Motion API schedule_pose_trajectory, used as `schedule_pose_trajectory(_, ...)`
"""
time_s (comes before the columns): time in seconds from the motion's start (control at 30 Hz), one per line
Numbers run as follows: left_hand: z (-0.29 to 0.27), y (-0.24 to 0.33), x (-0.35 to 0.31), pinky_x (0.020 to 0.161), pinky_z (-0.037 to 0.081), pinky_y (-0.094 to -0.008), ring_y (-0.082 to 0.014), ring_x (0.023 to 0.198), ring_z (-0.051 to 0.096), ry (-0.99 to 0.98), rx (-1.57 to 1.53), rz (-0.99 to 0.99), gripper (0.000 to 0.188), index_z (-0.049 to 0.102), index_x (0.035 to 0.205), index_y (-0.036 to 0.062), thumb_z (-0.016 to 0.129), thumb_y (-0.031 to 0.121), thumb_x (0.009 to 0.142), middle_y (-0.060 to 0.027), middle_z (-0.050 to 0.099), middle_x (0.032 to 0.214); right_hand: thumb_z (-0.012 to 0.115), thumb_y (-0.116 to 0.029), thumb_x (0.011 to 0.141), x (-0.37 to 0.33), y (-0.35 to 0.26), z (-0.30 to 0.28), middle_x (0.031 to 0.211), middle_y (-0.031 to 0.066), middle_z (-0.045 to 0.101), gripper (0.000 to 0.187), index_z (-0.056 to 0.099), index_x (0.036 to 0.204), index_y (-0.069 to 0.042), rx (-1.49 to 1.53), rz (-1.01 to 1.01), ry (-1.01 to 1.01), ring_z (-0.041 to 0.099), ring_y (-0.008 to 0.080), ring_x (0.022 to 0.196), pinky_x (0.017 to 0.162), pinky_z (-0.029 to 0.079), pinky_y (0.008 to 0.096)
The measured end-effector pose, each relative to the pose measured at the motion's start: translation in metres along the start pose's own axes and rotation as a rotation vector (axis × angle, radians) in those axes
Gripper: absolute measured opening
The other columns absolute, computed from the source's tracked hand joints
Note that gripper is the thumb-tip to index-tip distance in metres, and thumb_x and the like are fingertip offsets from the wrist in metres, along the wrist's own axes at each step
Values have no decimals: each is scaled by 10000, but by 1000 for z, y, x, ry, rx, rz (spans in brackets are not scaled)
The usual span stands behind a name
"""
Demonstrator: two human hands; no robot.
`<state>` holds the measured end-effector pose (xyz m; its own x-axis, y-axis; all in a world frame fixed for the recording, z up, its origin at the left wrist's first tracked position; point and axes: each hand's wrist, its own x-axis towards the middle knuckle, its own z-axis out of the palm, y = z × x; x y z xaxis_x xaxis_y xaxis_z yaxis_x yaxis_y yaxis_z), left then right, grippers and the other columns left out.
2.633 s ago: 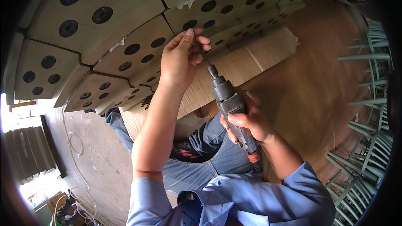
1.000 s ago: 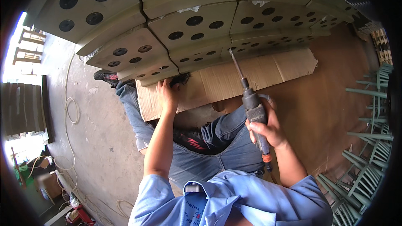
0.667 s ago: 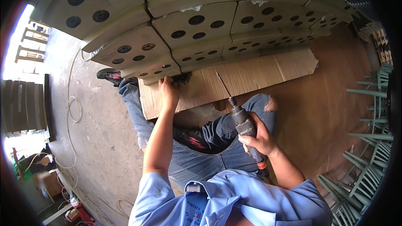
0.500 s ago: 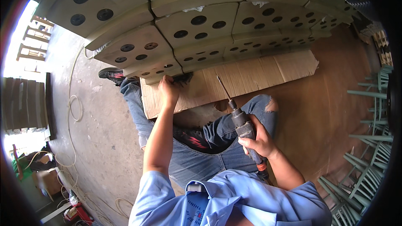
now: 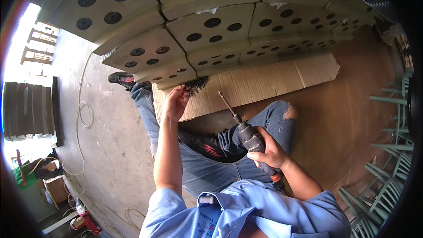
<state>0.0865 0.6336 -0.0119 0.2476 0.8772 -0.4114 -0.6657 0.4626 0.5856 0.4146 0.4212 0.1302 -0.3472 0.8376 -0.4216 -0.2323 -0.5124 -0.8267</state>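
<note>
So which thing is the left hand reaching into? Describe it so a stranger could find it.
Start at the flattened cardboard sheet on the floor below the stacked panels with round holes. At its upper left edge, by the left hand, lies a small dark pile of screws, the only loose, spiky heap there.

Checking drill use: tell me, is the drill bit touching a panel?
No: the right hand holds the drill over the lap, its bit in open air above the cardboard.

Olive-grey panels (image 5: 207,22) dotted with black holes, brown cardboard (image 5: 264,81), blue jeans (image 5: 207,172), grey-black drill (image 5: 251,143).
</note>
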Motion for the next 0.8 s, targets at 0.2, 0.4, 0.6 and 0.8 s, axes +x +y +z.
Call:
schedule_pose_trajectory(0.2,55,-15,-11,638,433,-232,-155,782,531,-202,-118,-101,176,665,1087,6,635,165,1020,-72,632,941,792,-184,836,7,-2,2,883,38,555,626,422,1321,-43,-16,15,-29,574,95,579,499,509,265)
schedule_pose_trajectory(0.4,107,-25,-12,656,448,-218,-110,798,552,-106,122,-48,152,647,1090,34,619,172,1032,-74,641,976,785,-212,844,17,-10,-3,854,27,561,664,410,1368,-50,-51,-11,-52,576,94,578,498,504,264)
schedule_pose_trajectory(0.6,136,-11,-19,676,456,-223,-102,794,600,-231,329,-11,87,660,1014,59,635,141,1024,-74,679,992,783,-210,840,10,-16,-13,843,22,567,666,415,1372,-53,-64,-19,-20,577,90,576,497,503,262)
schedule_pose_trajectory(0.8,145,-2,-20,625,401,-225,-88,715,510,-283,473,-82,128,667,1024,21,641,146,1018,-44,634,892,795,-210,833,1,-19,-18,834,20,577,677,423,1373,-45,-50,-59,-12,578,89,565,495,503,264)
